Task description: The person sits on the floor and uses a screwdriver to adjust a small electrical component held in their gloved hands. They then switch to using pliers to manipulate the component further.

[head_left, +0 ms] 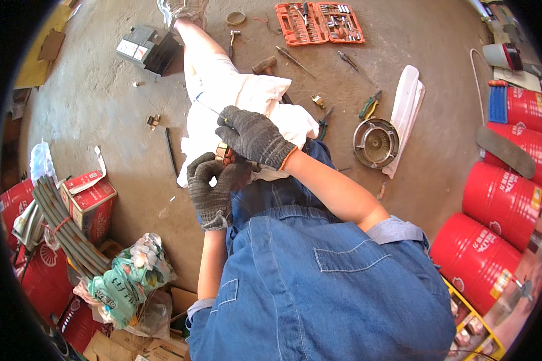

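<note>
- Left hand in a dark grey knit glove [214, 188] pinches a small copper-coloured part with orange-red bits [224, 154] between thumb and fingers, just above the lap.
- Right hand in a matching dark grey glove [253, 137] is curled around a slim metal-shafted hand tool [210, 111] — shaft points up-left, past the part. Its handle is mostly hidden.
- Done, as far as it shows: part and tool both in hand.
- Left, as a judgement: part isn't set down, so handling looks unfinished. Can't tell its condition under the glove.
- Edges: crumpled white cloth [235, 90] drapes the lap and leg; its loose border could snag the shaft.
- Right side tighter: green-and-yellow-handled pliers [370, 105], round silver finned wheel [376, 143] and long white folded sheet [406, 96] sit together.
- More room left: thin dark rod [170, 151] lies beside the cloth; black boxy battery [158, 55] and red cardboard box [90, 207] bound that side — well apart.
</note>
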`<move>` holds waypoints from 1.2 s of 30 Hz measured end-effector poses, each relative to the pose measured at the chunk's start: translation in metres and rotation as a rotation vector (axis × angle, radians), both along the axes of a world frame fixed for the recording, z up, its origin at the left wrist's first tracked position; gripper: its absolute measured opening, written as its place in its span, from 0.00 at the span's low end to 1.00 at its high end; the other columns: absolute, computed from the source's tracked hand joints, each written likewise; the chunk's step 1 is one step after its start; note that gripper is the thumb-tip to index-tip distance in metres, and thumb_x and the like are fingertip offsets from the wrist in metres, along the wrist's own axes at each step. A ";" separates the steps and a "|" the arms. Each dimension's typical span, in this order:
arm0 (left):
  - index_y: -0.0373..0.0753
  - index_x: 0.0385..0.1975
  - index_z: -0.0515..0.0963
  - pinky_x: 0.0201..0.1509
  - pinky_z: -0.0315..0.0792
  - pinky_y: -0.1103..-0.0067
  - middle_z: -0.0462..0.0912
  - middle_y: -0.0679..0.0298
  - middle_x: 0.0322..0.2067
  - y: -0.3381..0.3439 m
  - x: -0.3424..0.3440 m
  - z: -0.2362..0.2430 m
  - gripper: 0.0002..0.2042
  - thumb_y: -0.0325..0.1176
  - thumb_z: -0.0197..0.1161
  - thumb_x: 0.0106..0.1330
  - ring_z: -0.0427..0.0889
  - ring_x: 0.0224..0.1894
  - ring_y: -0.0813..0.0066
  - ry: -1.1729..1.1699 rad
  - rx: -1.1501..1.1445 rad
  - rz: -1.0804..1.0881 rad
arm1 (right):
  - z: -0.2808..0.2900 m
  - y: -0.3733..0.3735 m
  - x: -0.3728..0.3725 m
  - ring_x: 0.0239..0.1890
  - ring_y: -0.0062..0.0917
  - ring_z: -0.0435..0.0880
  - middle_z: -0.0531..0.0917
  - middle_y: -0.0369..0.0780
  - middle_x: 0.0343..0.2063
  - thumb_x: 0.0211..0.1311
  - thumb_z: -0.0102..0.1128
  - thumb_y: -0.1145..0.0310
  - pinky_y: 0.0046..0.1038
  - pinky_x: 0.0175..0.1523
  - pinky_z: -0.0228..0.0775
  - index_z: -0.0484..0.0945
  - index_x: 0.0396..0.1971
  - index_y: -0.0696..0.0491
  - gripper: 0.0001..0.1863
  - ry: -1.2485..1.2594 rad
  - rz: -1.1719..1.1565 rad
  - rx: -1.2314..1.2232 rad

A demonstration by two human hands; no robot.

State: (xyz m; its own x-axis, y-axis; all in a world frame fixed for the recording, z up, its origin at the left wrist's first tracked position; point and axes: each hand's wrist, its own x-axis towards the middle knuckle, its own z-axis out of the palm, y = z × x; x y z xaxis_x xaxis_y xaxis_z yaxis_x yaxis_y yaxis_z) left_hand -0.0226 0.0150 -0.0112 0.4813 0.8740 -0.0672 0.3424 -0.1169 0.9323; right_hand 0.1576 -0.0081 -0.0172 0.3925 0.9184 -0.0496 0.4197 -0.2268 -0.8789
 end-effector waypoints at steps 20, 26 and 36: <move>0.34 0.36 0.80 0.56 0.72 0.75 0.80 0.58 0.48 0.031 -0.013 -0.010 0.08 0.23 0.71 0.59 0.79 0.48 0.72 -0.020 -0.292 0.152 | -0.252 -0.219 0.124 0.43 0.48 0.83 0.83 0.55 0.36 0.55 0.63 0.52 0.44 0.49 0.73 0.80 0.40 0.58 0.23 -0.103 -0.787 -0.771; 0.33 0.34 0.80 0.57 0.72 0.74 0.80 0.57 0.49 0.032 -0.011 -0.005 0.07 0.23 0.70 0.59 0.78 0.49 0.71 0.005 -0.319 0.169 | -0.256 -0.227 0.107 0.56 0.47 0.78 0.78 0.48 0.54 0.55 0.62 0.52 0.44 0.59 0.71 0.76 0.50 0.51 0.26 -0.061 -0.945 -1.235; 0.31 0.36 0.80 0.52 0.74 0.75 0.80 0.57 0.48 0.029 -0.013 0.005 0.08 0.22 0.70 0.58 0.79 0.45 0.72 0.124 -0.364 0.167 | -0.309 -0.180 0.116 0.57 0.43 0.77 0.76 0.49 0.55 0.50 0.68 0.52 0.42 0.60 0.71 0.71 0.60 0.47 0.36 0.154 -0.308 -1.229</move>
State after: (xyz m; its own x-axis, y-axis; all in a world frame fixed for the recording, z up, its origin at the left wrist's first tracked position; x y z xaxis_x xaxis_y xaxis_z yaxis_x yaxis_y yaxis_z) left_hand -0.0360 0.0438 -0.0057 0.3041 0.8478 -0.4344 0.4408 0.2791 0.8531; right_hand 0.2734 -0.1884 -0.3264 0.4945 0.1085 -0.8624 0.1181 -0.9914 -0.0571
